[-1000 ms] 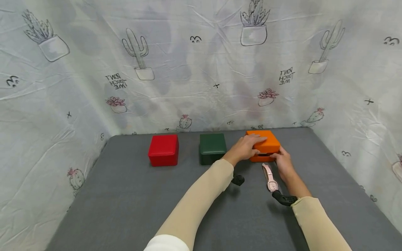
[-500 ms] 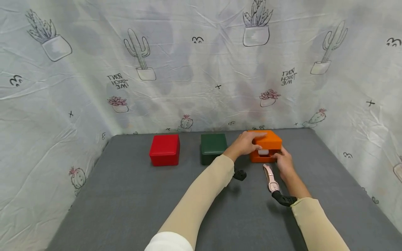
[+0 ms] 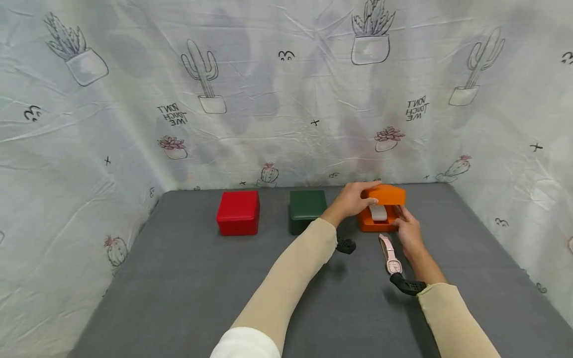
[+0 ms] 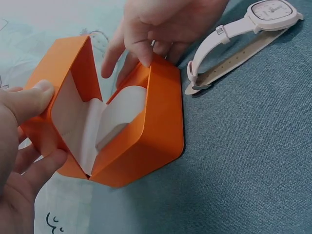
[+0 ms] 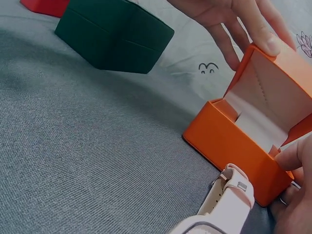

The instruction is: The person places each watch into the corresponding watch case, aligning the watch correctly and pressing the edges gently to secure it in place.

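Note:
An orange watch box rests on the grey table with its lid raised. My left hand grips the lid's left side, thumb at the front edge and fingers behind. With the right hand I hold the base at its right front corner; in the right wrist view the thumb lies over the rim. Inside the box sits a white cushion, and the lid's lining is white too. A pink wristwatch lies in front of the box, beside my right hand, its strap end close to the box.
Left of the orange box stands a closed dark green box, partly behind my left forearm. Farther left is a closed red box. A patterned cloth hangs behind the table.
The lid has swung up and back from nearly closed to wide open, my left hand rising with it. The white cushion has come into view. My right hand stays at the base.

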The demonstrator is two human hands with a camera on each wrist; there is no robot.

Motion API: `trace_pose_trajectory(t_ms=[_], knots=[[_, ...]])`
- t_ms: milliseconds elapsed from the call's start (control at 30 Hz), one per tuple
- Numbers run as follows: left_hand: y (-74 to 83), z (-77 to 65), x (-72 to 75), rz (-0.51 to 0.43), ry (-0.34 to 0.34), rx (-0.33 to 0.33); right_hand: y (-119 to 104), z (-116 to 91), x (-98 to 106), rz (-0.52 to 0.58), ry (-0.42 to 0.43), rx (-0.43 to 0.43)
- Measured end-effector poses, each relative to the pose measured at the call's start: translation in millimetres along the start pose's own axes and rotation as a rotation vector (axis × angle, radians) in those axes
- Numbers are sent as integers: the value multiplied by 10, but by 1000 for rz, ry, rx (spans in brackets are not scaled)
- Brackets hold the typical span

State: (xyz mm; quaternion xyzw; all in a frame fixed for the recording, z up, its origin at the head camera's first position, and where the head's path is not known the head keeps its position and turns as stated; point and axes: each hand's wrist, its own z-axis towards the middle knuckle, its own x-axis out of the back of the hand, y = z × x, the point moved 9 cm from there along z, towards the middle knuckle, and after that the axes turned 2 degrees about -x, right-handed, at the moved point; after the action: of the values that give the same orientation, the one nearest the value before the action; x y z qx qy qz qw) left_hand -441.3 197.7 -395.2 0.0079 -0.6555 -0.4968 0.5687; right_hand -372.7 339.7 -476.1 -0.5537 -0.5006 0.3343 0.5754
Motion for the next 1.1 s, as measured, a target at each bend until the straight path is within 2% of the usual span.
trace_pose_trajectory(t_ms=[267, 533, 800, 967, 1100], knots=[[76, 80, -11, -43, 25, 15, 11, -22, 110, -18, 5, -8], [67, 145, 130, -69, 146, 62, 14, -36, 63, -41, -8, -23], [-2, 160, 274, -83, 257, 149, 19, -44, -28, -48, -19, -31], [-6, 173, 278, -62, 224, 152, 17, -41, -50, -58, -20, -39], [-28, 196, 221, -24, 144, 139, 25, -35, -52, -66, -21, -44]])
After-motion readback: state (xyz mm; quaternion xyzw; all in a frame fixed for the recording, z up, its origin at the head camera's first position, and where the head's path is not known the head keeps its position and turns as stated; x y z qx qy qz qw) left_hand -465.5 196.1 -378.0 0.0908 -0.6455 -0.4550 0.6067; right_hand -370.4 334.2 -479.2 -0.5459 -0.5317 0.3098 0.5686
